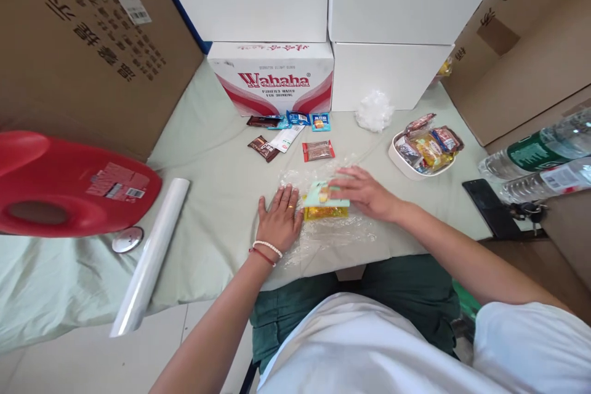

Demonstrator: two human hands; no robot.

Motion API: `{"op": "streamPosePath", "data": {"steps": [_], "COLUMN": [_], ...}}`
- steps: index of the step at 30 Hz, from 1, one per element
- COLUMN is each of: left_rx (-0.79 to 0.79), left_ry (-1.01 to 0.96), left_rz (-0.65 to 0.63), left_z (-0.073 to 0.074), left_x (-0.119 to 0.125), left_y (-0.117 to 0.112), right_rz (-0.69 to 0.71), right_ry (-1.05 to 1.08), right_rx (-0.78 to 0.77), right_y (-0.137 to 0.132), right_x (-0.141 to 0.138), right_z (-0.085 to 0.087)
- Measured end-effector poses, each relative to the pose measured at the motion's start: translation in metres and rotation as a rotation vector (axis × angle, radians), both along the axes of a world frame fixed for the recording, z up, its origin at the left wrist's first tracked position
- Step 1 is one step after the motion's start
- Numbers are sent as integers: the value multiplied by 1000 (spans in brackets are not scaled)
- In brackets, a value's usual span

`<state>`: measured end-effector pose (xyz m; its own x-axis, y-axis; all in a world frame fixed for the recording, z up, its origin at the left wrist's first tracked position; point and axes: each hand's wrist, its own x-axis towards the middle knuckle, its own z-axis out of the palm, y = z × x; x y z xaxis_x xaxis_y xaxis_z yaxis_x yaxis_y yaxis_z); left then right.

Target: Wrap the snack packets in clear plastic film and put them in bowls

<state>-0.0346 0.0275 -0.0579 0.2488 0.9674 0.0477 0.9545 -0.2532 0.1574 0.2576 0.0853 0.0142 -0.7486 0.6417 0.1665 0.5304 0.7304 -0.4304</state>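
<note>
My left hand (279,220) lies flat with its fingers stretched out, on the left edge of a sheet of clear plastic film (357,236). A yellow snack packet (325,213) rests on the film, just right of that hand. My right hand (362,192) has its fingers on the right end of a pale green snack packet (316,193), which overlaps the far side of the yellow one. Beyond the film, a red-edged brown snack packet (318,151) lies on the cloth-covered table (217,197).
Several blue and brown packets (263,148) lie before a Wahaha carton (277,83). A crumpled plastic ball (374,111) and a white tub (405,166) of snacks stand right. A film roll (152,252) and red jug (69,184) lie left; bottles (540,154) and a phone (492,206) lie far right.
</note>
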Motion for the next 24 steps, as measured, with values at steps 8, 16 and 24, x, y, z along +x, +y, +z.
{"op": "streamPosePath", "data": {"steps": [8, 16, 24], "left_rx": [-3, -6, 11], "left_ry": [-29, -14, -48], "left_rz": [18, 14, 6], "left_z": [3, 4, 2], "left_x": [4, 3, 3], "left_y": [-2, -3, -4], "right_rz": [-6, -148, -39], "right_ry": [55, -179, -279], "right_rx": [-44, 17, 65], "right_y": [-20, -31, -31], "right_x": [-11, -67, -62], "right_z": [-22, -41, -41]}}
